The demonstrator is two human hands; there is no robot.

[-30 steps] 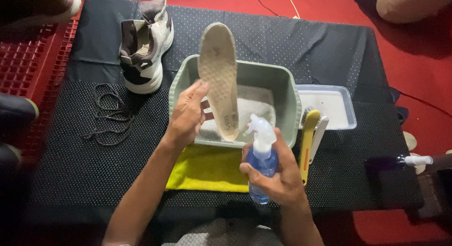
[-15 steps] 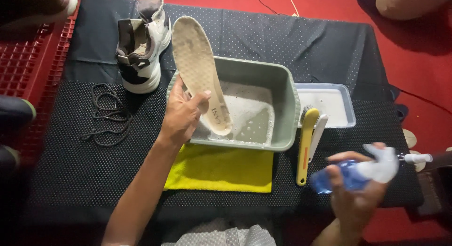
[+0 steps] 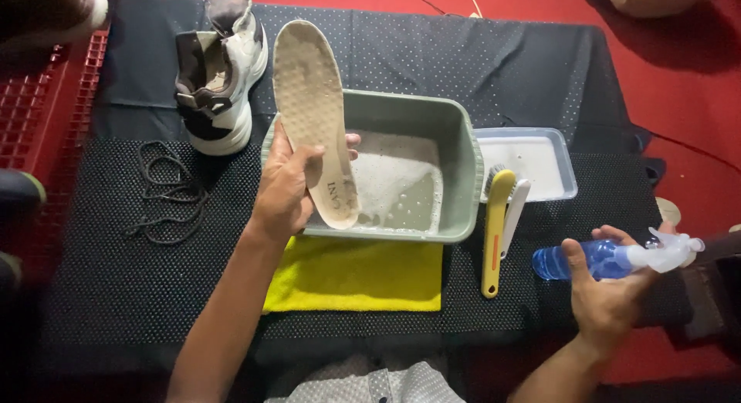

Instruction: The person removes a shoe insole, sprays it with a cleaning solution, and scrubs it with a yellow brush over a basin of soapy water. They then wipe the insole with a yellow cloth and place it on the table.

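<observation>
Since prev frame: right hand (image 3: 610, 295) swung the blue spray bottle (image 3: 598, 259) further out to the right, now lying on its side low over the tabletop (image 3: 116, 287) edge, nozzle pointing right; fingers loosely curled under it, grip looks partial. Left hand (image 3: 287, 188) shifted slightly, closed around the insole (image 3: 315, 113) w/ thumb across its face; heel end dips over the soapy water in the green basin (image 3: 463, 167), toe end sticks up past the rim.

Around: yellow cloth (image 3: 355, 276) tucked under basin's near edge, yellow-handled brush (image 3: 494, 233) and white brush (image 3: 517, 214) just right of basin, shallow clear tray (image 3: 532, 167) behind them, sneaker (image 3: 216, 79) and loose laces (image 3: 166, 191) far left.

Risks, imo:
- bottle sits near the edge, loose hold → could roll off onto the red floor (image 3: 679, 86).
- insole pinched at mid-length, wet/soapy → may slip into the basin, splash.
- brushes lean on the basin rim; a bump knocks them over.
</observation>
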